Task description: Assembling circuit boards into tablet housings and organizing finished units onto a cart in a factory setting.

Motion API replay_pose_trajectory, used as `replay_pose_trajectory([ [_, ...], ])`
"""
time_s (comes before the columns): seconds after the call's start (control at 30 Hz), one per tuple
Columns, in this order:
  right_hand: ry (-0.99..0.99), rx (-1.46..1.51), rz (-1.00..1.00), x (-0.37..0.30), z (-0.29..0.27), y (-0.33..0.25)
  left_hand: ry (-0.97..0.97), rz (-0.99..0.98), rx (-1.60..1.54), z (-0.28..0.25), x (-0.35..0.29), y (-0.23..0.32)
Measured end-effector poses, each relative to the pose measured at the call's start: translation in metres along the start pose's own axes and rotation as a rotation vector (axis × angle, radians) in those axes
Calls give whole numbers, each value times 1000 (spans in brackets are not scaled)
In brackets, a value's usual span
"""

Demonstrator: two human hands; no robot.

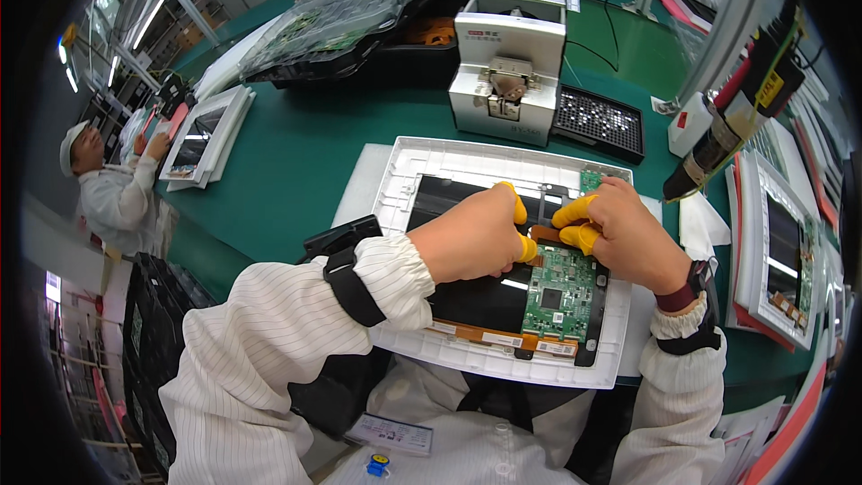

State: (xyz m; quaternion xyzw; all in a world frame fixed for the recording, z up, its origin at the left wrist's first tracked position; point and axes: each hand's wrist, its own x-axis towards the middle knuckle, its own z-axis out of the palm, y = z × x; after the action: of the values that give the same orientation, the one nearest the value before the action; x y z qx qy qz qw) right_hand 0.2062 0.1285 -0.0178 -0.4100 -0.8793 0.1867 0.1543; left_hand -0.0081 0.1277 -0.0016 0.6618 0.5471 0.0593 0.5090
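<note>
A white panel frame [422, 154] lies before me with a dark display panel [467, 305] in it. On its right part is a green circuit board [561, 292] with a square black chip. At the board's upper edge, an orange flat ribbon cable [542, 234] runs between my fingertips. My left hand [476, 232] is closed, its thumb tip at the cable's left edge. From the other side, my right hand [620, 229] pinches with thumb and forefinger at the cable's right edge. Both hands wear yellow finger cots, and they partly hide the cable. Another orange flex strip [467, 334] follows the panel's near edge.
Beyond the frame stands a white dispensing machine [503, 72] beside a black tray of screws [600, 121]. A dark electric screwdriver [718, 148] hangs at the right. Black trays under clear plastic [341, 27] lie far left. Similar panels [777, 242] stand right. Co-workers sit left and far right.
</note>
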Motion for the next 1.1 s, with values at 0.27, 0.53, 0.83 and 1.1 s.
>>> replay_pose_trajectory([
  [0.27,-13,35,-2,1,-1,1,18,66,-25,1,1,-9],
  [0.53,93,-47,14,-3,-2,-3,8,47,-75,0,-1,-5],
  [0.83,165,-250,-117,-30,2,-28,58,54,-81,5,1,-11],
  [1.1,156,-260,-127,-41,10,-21,61,5,-51,6,-3,2],
])
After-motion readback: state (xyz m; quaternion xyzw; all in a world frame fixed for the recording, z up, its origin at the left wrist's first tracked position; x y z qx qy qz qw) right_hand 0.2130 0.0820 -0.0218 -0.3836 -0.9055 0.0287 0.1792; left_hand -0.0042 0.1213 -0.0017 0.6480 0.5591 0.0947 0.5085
